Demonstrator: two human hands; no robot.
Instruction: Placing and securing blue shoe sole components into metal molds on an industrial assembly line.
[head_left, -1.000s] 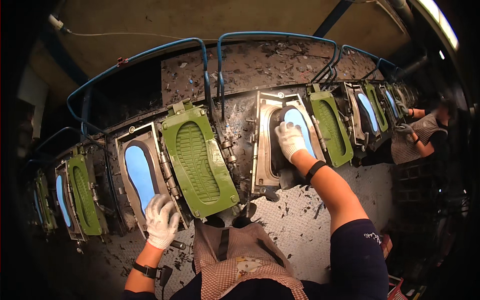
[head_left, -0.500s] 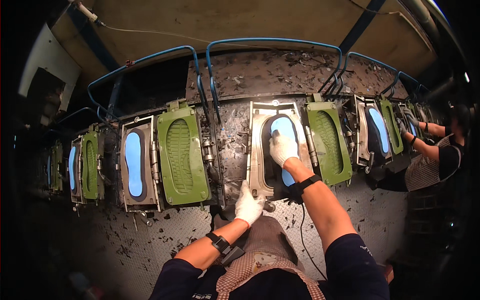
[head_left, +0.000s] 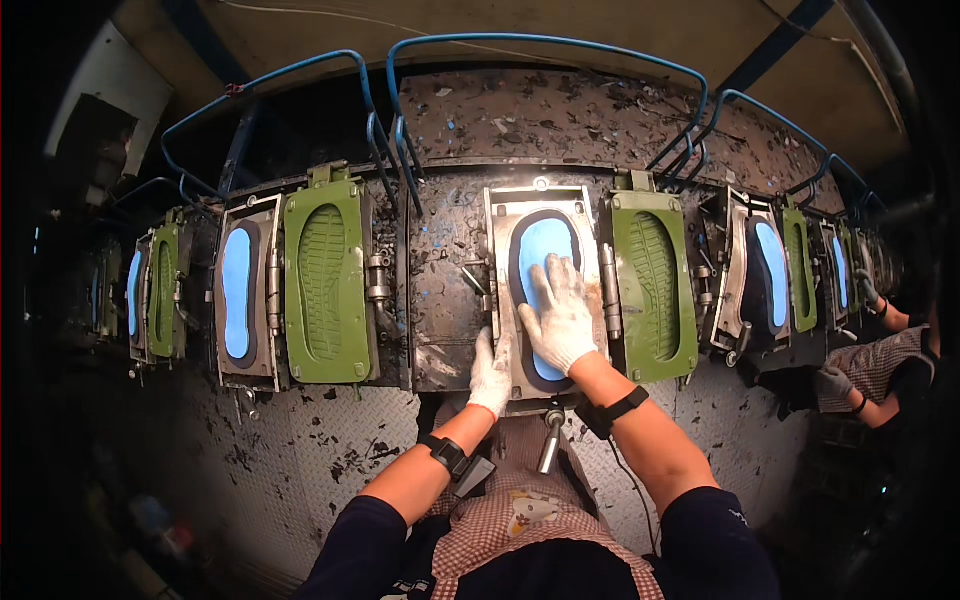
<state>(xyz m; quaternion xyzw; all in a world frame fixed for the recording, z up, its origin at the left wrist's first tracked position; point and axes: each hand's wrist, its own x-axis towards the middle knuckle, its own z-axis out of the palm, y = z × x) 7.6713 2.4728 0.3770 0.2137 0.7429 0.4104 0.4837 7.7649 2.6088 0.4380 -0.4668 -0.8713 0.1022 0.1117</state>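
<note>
Directly in front of me lies a metal mould frame (head_left: 494,247) holding a dark sole piece with a blue sole-shaped insert (head_left: 546,237) on top. My right hand (head_left: 560,318), in a white glove, rests on the blue insert with its fingers spread, hiding part of its right side. My left hand (head_left: 489,375), also gloved, is at the frame's lower left edge, with fingers on either side of that edge. Hinged to the frame's right side is a green mould half (head_left: 652,280) with a ridged sole-shaped hollow. A metal handle (head_left: 551,442) sticks out below the frame towards me.
More moulds stand in a row on both sides, among them a green half (head_left: 325,285) and a blue insert (head_left: 238,290) at left. A blue tube rail (head_left: 545,42) arches behind. Dark scraps litter the bench (head_left: 560,110). At far right, a co-worker's gloved hand (head_left: 832,382) shows.
My right hand has gone from fingers bunched on the blue insert to lying spread on it. The dark sole piece now sits squarely inside the frame, and the handle shows below.
</note>
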